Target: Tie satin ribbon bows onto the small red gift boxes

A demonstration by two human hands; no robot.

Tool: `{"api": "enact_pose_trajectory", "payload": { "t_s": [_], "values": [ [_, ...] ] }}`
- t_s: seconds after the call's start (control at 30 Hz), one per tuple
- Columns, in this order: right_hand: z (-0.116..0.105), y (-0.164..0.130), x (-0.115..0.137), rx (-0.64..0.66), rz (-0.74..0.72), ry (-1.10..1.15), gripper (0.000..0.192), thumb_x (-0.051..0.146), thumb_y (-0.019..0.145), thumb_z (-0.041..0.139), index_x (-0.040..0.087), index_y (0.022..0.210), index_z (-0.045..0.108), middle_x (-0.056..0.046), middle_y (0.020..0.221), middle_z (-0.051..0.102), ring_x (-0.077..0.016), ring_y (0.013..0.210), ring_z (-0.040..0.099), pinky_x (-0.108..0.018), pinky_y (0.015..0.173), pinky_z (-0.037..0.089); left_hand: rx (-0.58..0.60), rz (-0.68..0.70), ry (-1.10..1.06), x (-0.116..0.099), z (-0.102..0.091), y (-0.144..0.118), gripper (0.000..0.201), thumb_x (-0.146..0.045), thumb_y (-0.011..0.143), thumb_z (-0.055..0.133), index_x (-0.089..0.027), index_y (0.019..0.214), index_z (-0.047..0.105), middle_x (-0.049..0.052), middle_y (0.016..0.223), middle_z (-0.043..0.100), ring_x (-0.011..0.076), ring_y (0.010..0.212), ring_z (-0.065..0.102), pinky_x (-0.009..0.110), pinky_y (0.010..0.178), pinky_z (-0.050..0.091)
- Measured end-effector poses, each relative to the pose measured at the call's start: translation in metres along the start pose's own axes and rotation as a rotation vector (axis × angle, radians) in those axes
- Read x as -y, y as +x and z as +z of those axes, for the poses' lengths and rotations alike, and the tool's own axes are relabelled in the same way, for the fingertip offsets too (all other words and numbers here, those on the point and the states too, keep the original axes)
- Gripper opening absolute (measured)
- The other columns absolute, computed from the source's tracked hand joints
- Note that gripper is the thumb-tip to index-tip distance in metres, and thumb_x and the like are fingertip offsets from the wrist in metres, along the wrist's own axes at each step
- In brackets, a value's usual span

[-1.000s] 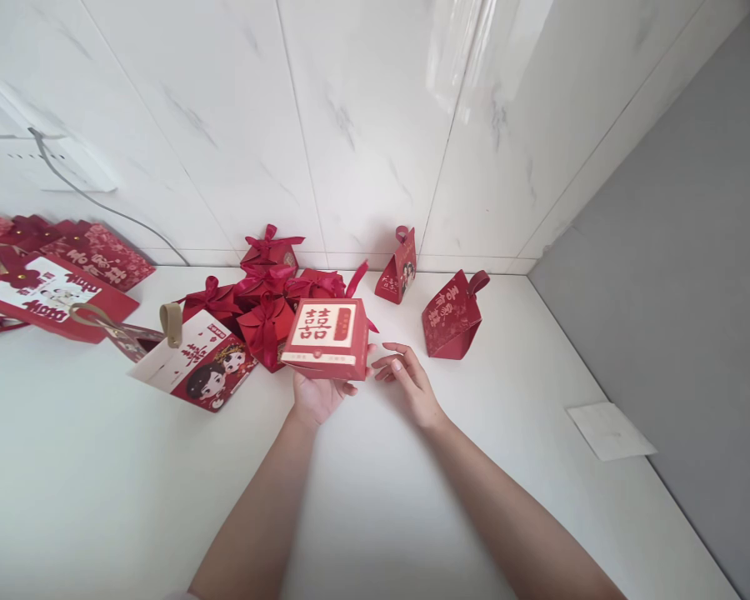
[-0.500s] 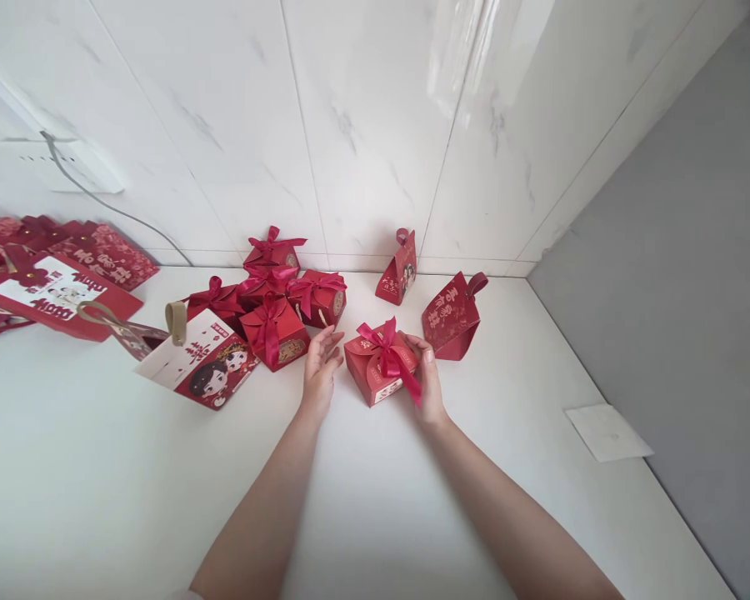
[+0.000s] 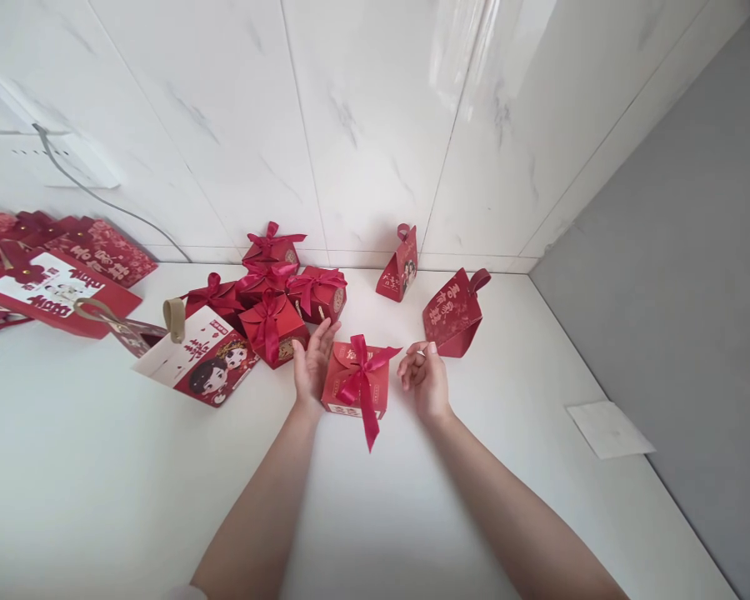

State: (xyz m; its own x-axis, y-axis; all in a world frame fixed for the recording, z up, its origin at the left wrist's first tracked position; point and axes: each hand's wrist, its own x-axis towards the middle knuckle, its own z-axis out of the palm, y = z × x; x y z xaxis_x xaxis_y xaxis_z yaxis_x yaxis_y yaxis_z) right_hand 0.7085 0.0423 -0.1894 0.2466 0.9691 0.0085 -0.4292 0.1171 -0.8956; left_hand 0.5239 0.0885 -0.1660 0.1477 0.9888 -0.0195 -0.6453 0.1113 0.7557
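Note:
Between my hands a red gift box (image 3: pixel 343 387) rests on the white tabletop, tied on top with a crimson ribbon bow (image 3: pixel 363 367) whose tail hangs over the front. Along the box's left side lies my left hand (image 3: pixel 313 367), fingers stretched out and apart, touching or nearly touching it. To the right of the box, my right hand (image 3: pixel 427 382) has curled fingers; a small gap separates it from the box, and nothing shows in it. Just left of my left hand stands a similar red box with a bow (image 3: pixel 275 332), in a cluster of several like it.
A white and red paper gift bag (image 3: pixel 200 358) leans at the left. Flat red packets (image 3: pixel 112 250) and a red bag (image 3: pixel 100 312) lie farther left. Two red handled boxes stand behind, one small (image 3: pixel 395 271), one larger (image 3: pixel 450 312). A white plate (image 3: pixel 609 429) is at right.
The gift box has turned and shifted left, toward my left hand, so its front now faces me. My right hand has let go of it, and its fingers have curled.

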Motion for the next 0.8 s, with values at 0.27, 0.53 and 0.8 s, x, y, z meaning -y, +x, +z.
{"api": "enact_pose_trajectory", "payload": {
  "t_s": [0.27,0.53,0.8],
  "values": [
    [0.006,-0.001,0.003,0.035,-0.052,0.0,0.039,0.054,0.095,0.041,0.025,0.117,0.054,-0.007,0.115,0.067,-0.0191,0.096,0.065,-0.037,0.089,0.047,0.011,-0.127,-0.013,-0.002,0.002,0.001,0.07,-0.072,0.087,0.031,-0.02,0.126,0.058,0.01,0.143,0.048,0.0289,0.129,0.047,0.042,0.104,0.041],
    [0.002,0.001,0.003,-0.016,0.015,0.097,0.039,0.059,0.092,0.042,0.027,0.111,0.054,0.004,0.072,0.061,-0.0078,0.042,0.044,-0.025,0.053,0.045,-0.01,-0.35,0.632,-0.05,-0.001,0.0,0.067,-0.069,0.086,0.037,-0.016,0.116,0.062,0.016,0.116,0.066,0.0299,0.11,0.061,0.042,0.094,0.045],
    [-0.003,0.003,-0.003,-0.034,0.001,0.14,0.04,0.059,0.087,0.051,0.025,0.107,0.055,0.002,0.076,0.063,-0.0096,0.051,0.054,-0.026,0.058,0.05,-0.016,-0.103,1.82,-0.057,0.105,-0.079,0.09,-0.08,0.081,0.026,-0.017,0.144,0.037,0.021,0.119,0.063,0.0412,0.114,0.056,0.049,0.094,0.04]
  ]
}}
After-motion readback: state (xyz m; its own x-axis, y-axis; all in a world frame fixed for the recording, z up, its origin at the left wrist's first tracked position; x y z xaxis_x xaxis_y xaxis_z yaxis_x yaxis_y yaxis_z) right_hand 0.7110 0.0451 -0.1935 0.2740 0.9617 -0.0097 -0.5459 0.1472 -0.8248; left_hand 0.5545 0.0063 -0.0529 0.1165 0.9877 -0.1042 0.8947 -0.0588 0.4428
